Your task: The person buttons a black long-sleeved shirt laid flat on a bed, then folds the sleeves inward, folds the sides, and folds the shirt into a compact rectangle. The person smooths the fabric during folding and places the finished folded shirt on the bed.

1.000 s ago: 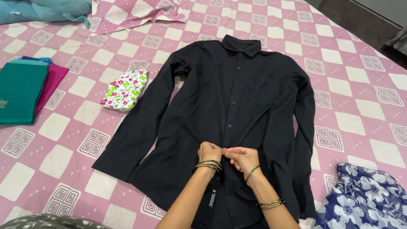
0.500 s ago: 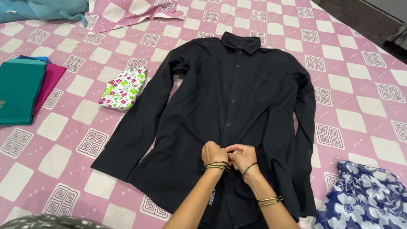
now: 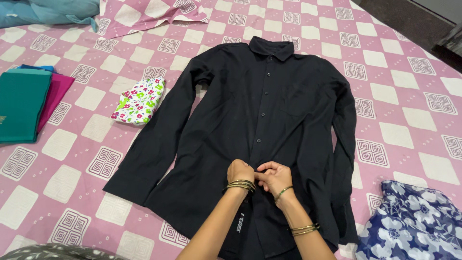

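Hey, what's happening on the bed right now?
A person has a black long-sleeved shirt spread flat, front up, on a pink checked bedsheet. The left hand and the right hand pinch the button strip low on the shirt. A folded floral cloth lies beside one sleeve.

My bare arms, with bangles

My left hand (image 3: 239, 171) wears a stack of thin gold-coloured bangles at the wrist; my right hand (image 3: 274, 177) has one slim bangle at the wrist and a pair further up the forearm (they look like metal). No sleeves cover either forearm, and I see no rings.
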